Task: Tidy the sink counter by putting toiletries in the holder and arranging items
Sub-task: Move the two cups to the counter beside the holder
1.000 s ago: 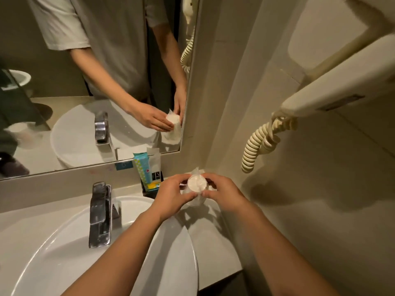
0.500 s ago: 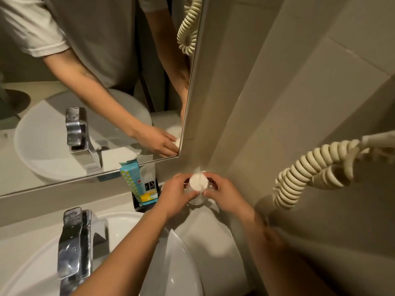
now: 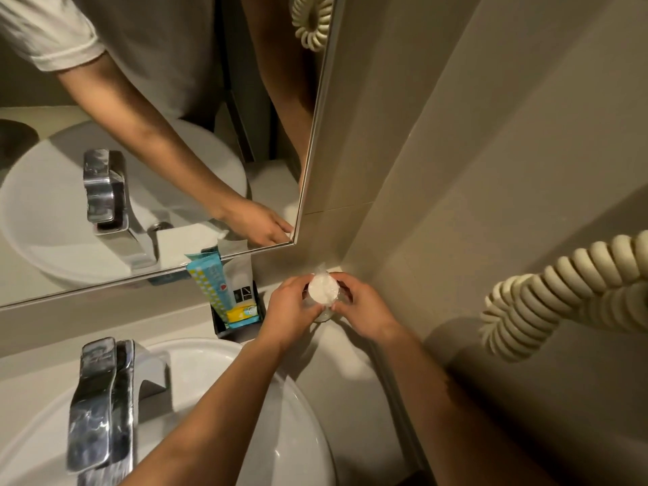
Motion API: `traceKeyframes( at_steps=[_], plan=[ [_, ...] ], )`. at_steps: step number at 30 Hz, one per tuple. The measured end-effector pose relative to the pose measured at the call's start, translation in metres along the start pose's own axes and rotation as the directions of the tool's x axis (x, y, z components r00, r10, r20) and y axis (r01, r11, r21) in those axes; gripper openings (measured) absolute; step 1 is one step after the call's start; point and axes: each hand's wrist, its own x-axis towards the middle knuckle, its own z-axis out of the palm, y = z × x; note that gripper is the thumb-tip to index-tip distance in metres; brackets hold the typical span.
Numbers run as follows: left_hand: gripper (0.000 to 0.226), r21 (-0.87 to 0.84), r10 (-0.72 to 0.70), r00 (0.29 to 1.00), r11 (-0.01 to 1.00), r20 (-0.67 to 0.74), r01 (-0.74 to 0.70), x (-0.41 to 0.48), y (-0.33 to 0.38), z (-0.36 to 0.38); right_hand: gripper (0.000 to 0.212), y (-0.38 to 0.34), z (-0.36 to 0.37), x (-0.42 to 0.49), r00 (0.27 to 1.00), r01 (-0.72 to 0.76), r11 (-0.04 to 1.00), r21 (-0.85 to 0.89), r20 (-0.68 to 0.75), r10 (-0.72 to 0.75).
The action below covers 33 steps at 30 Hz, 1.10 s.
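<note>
- The beige counter (image 3: 350,373) runs along the wall under the mirror (image 3: 150,135); its back right corner meets the tiled side wall.
- The white basin (image 3: 217,366) fills the counter's near left part, with a chrome tap (image 3: 100,401) at its back rim.
- A cream coiled cord (image 3: 547,296) hangs in from the right, above the counter's right edge.
- A black holder (image 3: 238,329) stands at the counter's back edge, between the basin and the corner. In it stand a turquoise sachet with a yellow dotted strip (image 3: 210,285), a white packet with a small black panel (image 3: 242,275) and a low yellow packet (image 3: 243,312). The print on all three is too blurred to read.
- The left hand (image 3: 291,310) and right hand (image 3: 361,306) meet over the back right corner, just right of the holder.
- Between them is a small round white item in clear, crinkled wrap (image 3: 323,292), its flat pale face turned up, the wrap gathered to a peak at the far side. No label shows.
- Both hands pinch it, the left hand's fingertips on its left side and the right hand's on its right side. Whether its base touches the counter cannot be told.
</note>
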Motion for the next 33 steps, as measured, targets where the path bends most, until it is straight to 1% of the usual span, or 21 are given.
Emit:
traceKeyframes(
  at_steps=[5, 13, 18, 22, 25, 30, 33],
  plan=[
    [0.056, 0.006, -0.027, 1.000, 1.000, -0.003, 0.027, 0.002, -0.002, 0.004, 0.053, 0.002, 0.001, 0.002, 1.000, -0.005, 1.000, -0.009, 0.005, 0.005],
    [0.057, 0.002, -0.043, 0.999, 0.999, -0.004, 0.043, 0.006, -0.003, 0.002, 0.056, 0.000, 0.002, 0.005, 0.998, -0.058, 0.996, 0.062, 0.028, 0.056],
    [0.056, -0.002, -0.053, 0.999, 0.999, -0.012, 0.053, 0.005, -0.002, 0.002, 0.053, -0.002, 0.005, 0.005, 0.998, -0.068, 0.995, 0.074, 0.023, 0.066],
    [0.058, -0.012, -0.072, 0.997, 0.997, -0.007, 0.072, 0.003, 0.000, 0.002, 0.057, -0.001, 0.007, 0.006, 0.996, -0.091, 0.992, 0.086, 0.014, 0.090],
    [0.062, -0.001, -0.092, 0.996, 0.996, 0.001, 0.092, 0.001, 0.001, 0.002, 0.062, 0.001, 0.007, 0.005, 0.995, -0.099, 0.995, 0.035, 0.003, 0.099],
    [0.081, 0.054, -0.132, 0.991, 0.990, 0.013, 0.131, -0.008, 0.009, -0.002, 0.066, 0.003, 0.003, -0.004, 0.988, -0.148, 0.988, -0.035, -0.047, 0.146],
    [0.081, 0.060, -0.111, 0.994, 0.992, 0.005, 0.110, -0.021, 0.018, -0.007, 0.066, -0.001, -0.002, -0.021, 0.984, -0.169, 0.982, -0.081, -0.066, 0.164]
  ],
)
